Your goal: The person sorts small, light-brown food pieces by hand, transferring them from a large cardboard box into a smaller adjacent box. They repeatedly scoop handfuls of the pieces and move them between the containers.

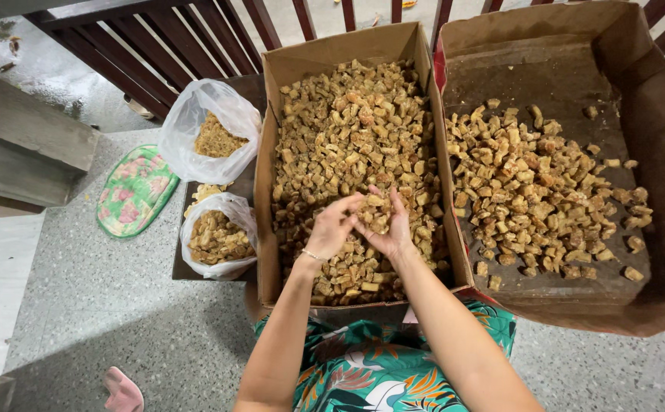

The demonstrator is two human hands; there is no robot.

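Over the near half of the full cardboard box (347,152), left hand (332,229) and right hand (389,229) cupped together, fingers (347,204) grasping a clump of brown chunks (376,214), lifted clear for sorting, apparently.

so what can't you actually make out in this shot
- Head view: the bottom of the middle cardboard box is buried under brown chunks.
- Palms of the left hand and right hand face down, so their hold is unclear.
- Right cardboard box: far corner cut off by the frame edge.
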